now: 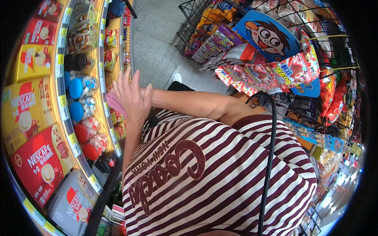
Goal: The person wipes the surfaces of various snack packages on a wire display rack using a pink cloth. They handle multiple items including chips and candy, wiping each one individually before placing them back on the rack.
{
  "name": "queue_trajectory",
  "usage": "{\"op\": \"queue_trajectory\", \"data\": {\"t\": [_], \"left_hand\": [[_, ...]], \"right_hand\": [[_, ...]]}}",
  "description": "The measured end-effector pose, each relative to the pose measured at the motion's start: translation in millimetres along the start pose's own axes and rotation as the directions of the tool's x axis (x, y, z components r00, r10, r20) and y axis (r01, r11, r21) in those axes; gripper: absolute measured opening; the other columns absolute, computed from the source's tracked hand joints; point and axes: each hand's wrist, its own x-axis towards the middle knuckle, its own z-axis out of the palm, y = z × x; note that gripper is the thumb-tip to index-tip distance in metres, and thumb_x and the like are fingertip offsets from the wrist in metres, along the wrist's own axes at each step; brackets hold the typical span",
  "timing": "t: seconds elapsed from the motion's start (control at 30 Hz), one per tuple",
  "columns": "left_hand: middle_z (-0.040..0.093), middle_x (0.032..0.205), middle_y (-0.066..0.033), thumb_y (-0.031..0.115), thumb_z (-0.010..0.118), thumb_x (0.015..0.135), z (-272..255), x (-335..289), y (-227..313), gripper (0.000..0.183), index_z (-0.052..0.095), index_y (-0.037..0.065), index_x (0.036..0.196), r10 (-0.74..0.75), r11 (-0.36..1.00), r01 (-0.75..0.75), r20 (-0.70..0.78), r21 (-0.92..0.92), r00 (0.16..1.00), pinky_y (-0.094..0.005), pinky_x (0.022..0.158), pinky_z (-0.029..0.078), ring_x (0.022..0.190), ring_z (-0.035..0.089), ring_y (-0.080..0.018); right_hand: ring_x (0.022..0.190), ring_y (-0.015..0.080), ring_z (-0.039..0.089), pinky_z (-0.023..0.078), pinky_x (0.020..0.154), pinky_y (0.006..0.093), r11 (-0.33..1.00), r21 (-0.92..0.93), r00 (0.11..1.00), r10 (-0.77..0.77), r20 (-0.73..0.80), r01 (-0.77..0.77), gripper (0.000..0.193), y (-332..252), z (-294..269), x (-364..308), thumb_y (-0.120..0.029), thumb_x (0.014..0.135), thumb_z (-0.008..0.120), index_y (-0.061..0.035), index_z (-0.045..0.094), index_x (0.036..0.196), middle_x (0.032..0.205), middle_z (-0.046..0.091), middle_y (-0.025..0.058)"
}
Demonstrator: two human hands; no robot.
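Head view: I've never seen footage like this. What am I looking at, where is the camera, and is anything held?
There is no machine here. A person wears a wide fisheye camera on the head, looking down, so straight edges bend and their own striped shirt fills the lower picture. The left hand is raised with its fingers spread, lying flat against a pink cloth by the shop shelf. The right forearm reaches across the body, and its hand is hidden behind the left one. On the shelf stand red and yellow boxes and blue-capped bottles. To the right, wire baskets hold snack packets.
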Motion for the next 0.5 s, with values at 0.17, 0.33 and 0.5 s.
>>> {"op": "queue_trajectory", "data": {"t": [0.17,0.33,0.5], "left_hand": [[0.043,0.150,-0.0181,0.028,0.062,0.090,5,38,5,0.055,0.052,0.007,0.140,0.102,0.995,-0.102,0.030,-0.018,0.994,-0.0581,0.117,0.018,0.142,0.034,-0.0411],[0.042,0.149,-0.0200,0.031,0.065,0.088,25,72,1,0.056,0.052,0.005,0.136,0.157,0.986,-0.153,0.048,-0.064,0.986,-0.0605,0.115,0.021,0.140,0.033,-0.0438],[0.052,0.140,-0.0190,0.026,0.066,0.088,55,101,9,0.045,0.059,0.004,0.127,0.190,0.977,-0.181,0.072,-0.111,0.979,-0.0590,0.116,0.023,0.138,0.038,-0.0442]], "right_hand": [[0.072,0.0161,0.062,0.051,0.059,0.0273,0.985,0.142,0.995,-0.096,0.012,0.094,0.024,-30,-8,10,-0.019,0.099,0.058,0.0008,0.066,0.108,0.088,0.066,0.0093],[0.071,0.0153,0.061,0.050,0.059,0.0268,0.960,0.201,0.980,-0.199,-0.005,0.196,0.024,-71,-19,17,-0.020,0.099,0.057,0.0000,0.065,0.108,0.088,0.065,0.0087],[0.071,0.0145,0.061,0.050,0.058,0.0263,0.926,0.223,0.952,-0.303,-0.046,0.306,0.024,-106,-38,11,-0.021,0.100,0.056,-0.0008,0.065,0.109,0.089,0.064,0.0080]]}}
